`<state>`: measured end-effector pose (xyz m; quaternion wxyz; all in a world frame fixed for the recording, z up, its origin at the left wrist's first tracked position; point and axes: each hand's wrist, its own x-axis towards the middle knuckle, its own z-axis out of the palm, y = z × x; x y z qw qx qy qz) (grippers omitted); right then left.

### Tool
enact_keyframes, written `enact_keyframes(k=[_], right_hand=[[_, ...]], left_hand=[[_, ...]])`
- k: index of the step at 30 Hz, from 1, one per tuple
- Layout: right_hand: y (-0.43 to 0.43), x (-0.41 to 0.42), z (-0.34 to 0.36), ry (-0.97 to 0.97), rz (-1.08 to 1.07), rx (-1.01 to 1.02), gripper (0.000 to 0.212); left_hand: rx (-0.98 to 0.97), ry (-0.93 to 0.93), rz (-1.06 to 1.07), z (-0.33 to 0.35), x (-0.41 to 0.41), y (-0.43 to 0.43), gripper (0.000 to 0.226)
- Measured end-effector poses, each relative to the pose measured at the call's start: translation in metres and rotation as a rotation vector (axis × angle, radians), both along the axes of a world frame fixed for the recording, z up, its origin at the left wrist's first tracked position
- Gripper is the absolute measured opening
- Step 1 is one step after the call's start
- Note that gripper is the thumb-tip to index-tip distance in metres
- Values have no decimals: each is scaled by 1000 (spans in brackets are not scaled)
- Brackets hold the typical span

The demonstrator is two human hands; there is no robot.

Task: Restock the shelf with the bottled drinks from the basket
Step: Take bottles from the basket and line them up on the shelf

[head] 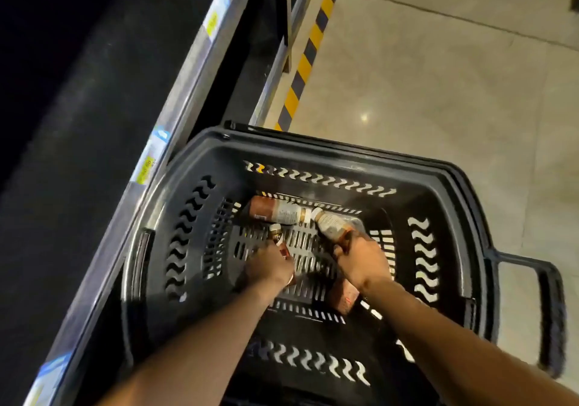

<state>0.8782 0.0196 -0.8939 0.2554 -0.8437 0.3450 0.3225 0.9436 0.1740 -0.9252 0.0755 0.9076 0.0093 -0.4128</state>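
Your forearms (pixel 200 336) reach into the black slotted plastic basket (pixel 313 146) beside the grey metal shelf (pixel 175 104). Your left hand (pixel 269 267) grips a small brown white-capped bottle (pixel 277 233), your right hand (pixel 360 261) a pale-labelled brown bottle (pixel 332 224); lift both clear of the rim.

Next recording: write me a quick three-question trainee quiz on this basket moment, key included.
1. True or false: inside the basket, the left hand grips one bottle and the right hand grips another bottle.
2. The loose bottle is: A) upright B) lying on its side C) outside the basket.
3. Which side of the basket is the shelf edge on?
Key: 1 true; 2 B; 3 the person's left.
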Motion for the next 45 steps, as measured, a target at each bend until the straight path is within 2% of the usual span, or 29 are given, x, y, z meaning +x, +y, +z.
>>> enact_keyframes(k=[3, 6, 8, 11, 14, 19, 22, 24, 28, 31, 34, 36, 39, 42, 45], right_hand=[[-11, 11, -69, 37, 131, -120, 63], [-16, 26, -120, 102, 181, -186, 78], [-16, 31, -142, 136, 183, -196, 84], [-12, 30, -167, 133, 198, -199, 81], [-7, 24, -172, 102, 68, -104, 82], [2, 16, -122, -3, -275, 131, 75], [9, 1, -60, -132, -460, 209, 65], [12, -6, -3, -191, -536, 228, 65], [8, -10, 144, -261, -605, 282, 42], [4, -11, 264, -315, -594, 307, 42], [-1, -5, 390, -435, -605, 316, 17], [-2, -1, 467, -515, -590, 313, 19], [2, 4, 563, -622, -609, 305, 37], [13, -8, 643, -767, -609, 292, 30], [32, -31, 707, -873, -611, 363, 22]], left_hand=[[-26, 10, 220, -79, -4, -4, 58], [-45, 12, 331, -131, -8, -14, 57], [-11, 7, 331, -150, -12, -20, 62], [48, -35, 221, -166, -17, -19, 76], [31, -21, 151, -169, -15, -10, 72], [-111, 71, 266, -124, -10, 4, 62], [-289, 168, 390, -60, -3, 4, 61], [-410, 175, 466, 2, 3, -2, 48], [-636, 159, 451, 163, 18, -11, 34], [-775, 178, 431, 298, 23, -11, 36], [-841, 129, 430, 426, 23, -12, 37], [-872, 96, 452, 499, 20, -12, 35], [-992, 12, 466, 601, 14, -9, 31], [-1058, -125, 464, 688, -4, -1, 30], [-1084, -234, 476, 755, -27, 18, 29]])
